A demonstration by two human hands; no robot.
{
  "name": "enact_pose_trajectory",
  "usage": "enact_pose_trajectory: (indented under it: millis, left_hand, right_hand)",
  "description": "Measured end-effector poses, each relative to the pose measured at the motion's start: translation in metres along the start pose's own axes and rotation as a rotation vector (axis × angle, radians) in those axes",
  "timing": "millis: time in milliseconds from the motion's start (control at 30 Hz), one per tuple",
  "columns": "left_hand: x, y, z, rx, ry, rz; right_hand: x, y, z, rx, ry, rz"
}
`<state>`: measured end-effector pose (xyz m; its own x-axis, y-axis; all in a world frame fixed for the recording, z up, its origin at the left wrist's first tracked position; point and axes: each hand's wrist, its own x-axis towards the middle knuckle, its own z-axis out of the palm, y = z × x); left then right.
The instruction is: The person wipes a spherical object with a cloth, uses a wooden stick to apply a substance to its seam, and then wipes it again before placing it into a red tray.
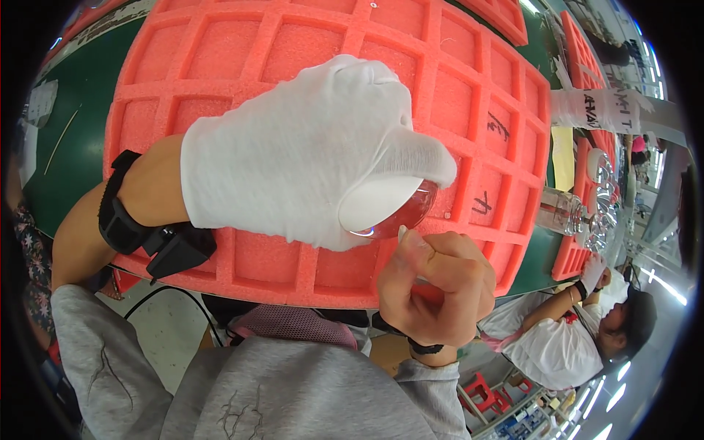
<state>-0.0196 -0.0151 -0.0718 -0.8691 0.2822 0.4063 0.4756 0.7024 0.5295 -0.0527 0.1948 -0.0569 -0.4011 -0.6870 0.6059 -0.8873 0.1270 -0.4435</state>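
Observation:
My left hand, in a white knit glove, is closed around a clear, curved piece of glass. Through its shiny rounded edge the red foam shows, and the glove hides the rest of its shape. Just below the glass, my bare right hand is curled, with thumb and forefinger pinched together close to its rim. Whatever the pinch may hold is too small to make out. Under both hands lies a red foam tray divided into square pockets, a few with handwritten black marks.
The tray rests on a green tabletop. To the right stand a clear glass jar and a post wrapped in white film. More red foam trays lie beyond. A co-worker in a white top and dark cap works at the right.

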Motion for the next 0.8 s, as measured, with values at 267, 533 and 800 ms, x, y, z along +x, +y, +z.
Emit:
enact_pose_trajectory:
  millis: [267, 533, 800]
  left_hand:
    - [-0.0007, 0.0009, 0.0013, -0.025, 0.020, 0.004]
    - [-0.0009, 0.0013, -0.0010, 0.010, 0.005, -0.009]
    - [0.0019, 0.0033, -0.0017, 0.020, -0.029, -0.017]
  right_hand:
    - [-0.0008, -0.0003, 0.0020, 0.012, 0.001, -0.014]
    - [-0.0019, 0.0017, 0.0027, 0.048, 0.002, -0.024]
    - [0.0000, 0.0001, 0.0022, 0.032, -0.014, 0.006]
